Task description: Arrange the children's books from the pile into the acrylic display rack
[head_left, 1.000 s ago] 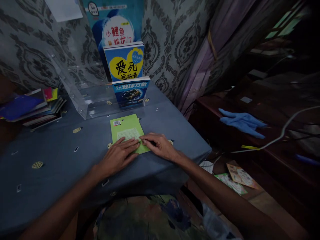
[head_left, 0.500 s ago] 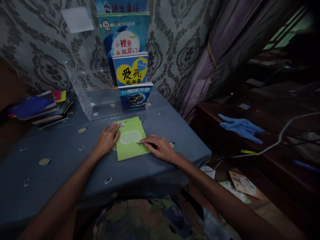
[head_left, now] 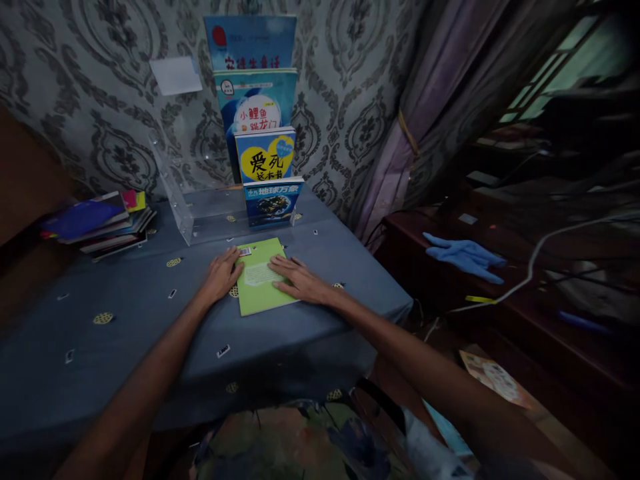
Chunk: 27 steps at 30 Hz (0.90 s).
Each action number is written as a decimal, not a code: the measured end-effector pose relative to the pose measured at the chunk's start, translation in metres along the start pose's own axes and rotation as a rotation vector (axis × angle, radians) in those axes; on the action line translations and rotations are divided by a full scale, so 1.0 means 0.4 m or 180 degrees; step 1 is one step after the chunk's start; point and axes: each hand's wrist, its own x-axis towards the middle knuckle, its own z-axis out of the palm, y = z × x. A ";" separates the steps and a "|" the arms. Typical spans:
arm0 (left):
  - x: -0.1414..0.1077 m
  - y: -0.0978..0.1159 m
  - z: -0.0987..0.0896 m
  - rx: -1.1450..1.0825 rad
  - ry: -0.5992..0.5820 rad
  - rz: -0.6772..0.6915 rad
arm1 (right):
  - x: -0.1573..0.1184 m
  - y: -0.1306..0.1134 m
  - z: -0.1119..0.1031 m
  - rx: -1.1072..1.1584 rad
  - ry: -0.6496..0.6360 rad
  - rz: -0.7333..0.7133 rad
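Observation:
A thin green book [head_left: 263, 298] lies on the blue cloth-covered table, with a pale text block and a barcode on the side facing up. My left hand [head_left: 223, 273] rests at its left edge, fingers stretched out and touching the upper left corner. Flat across the book's right side lies my right hand [head_left: 300, 280], its fingers spread over part of the text block. Behind the book, a clear acrylic rack [head_left: 185, 213] holds several upright books in tiers; the front one is a blue book [head_left: 273, 203] with a globe picture.
A messy stack of books [head_left: 105, 223] sits on the table's left. At right, a blue glove [head_left: 465, 253] and a pale cable [head_left: 533, 260] lie on a dark red surface. A patterned curtain [head_left: 345, 87] hangs behind the table [head_left: 150, 333]. An orange booklet [head_left: 495, 380] lies low at right.
My right hand has gone from a pinch at the book's right edge to lying flat and further up on the cover. My left hand stays at the left edge. The view has tilted up slightly.

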 end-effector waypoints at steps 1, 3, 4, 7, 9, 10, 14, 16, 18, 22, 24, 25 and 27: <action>0.001 0.000 0.001 0.0014 0.0013 0.0004 | 0.023 0.003 0.001 -0.0085 -0.0005 0.0087; 0.002 -0.001 0.002 0.0038 0.0040 -0.0003 | 0.074 0.011 0.004 -0.0259 0.0010 0.0310; 0.002 0.000 0.003 0.0047 0.0048 0.0000 | 0.100 0.015 0.004 -0.0331 0.0017 0.0432; 0.002 0.000 0.004 0.0072 0.0027 0.0033 | 0.161 0.027 0.005 -0.0454 0.0059 0.0721; 0.002 -0.001 0.004 0.0074 0.0002 0.0042 | 0.182 0.034 0.006 -0.0480 0.0128 0.0791; 0.002 -0.001 0.004 0.0068 0.0004 0.0041 | 0.186 0.037 0.006 -0.0485 0.0166 0.0799; 0.002 -0.001 0.003 0.0055 0.0044 0.0062 | 0.187 0.044 0.009 -0.0484 0.0261 0.0778; 0.003 0.001 0.001 0.0062 0.0033 0.0063 | 0.187 0.043 0.009 -0.0481 0.0283 0.0761; 0.000 0.006 -0.003 0.0097 0.0018 0.0046 | 0.186 0.039 0.010 -0.0498 0.0283 0.0779; -0.038 0.029 -0.010 0.0264 0.0062 0.0165 | 0.151 0.012 0.015 -0.0536 0.0331 0.0773; -0.078 0.047 -0.013 0.0334 0.0109 0.0299 | 0.109 -0.012 0.022 -0.0543 0.0340 0.0682; -0.103 0.058 -0.015 0.0368 0.0125 0.0362 | 0.082 -0.026 0.027 -0.0544 0.0338 0.0633; -0.159 0.083 -0.020 0.0445 0.0128 0.0460 | 0.018 -0.055 0.039 -0.0525 0.0322 0.0517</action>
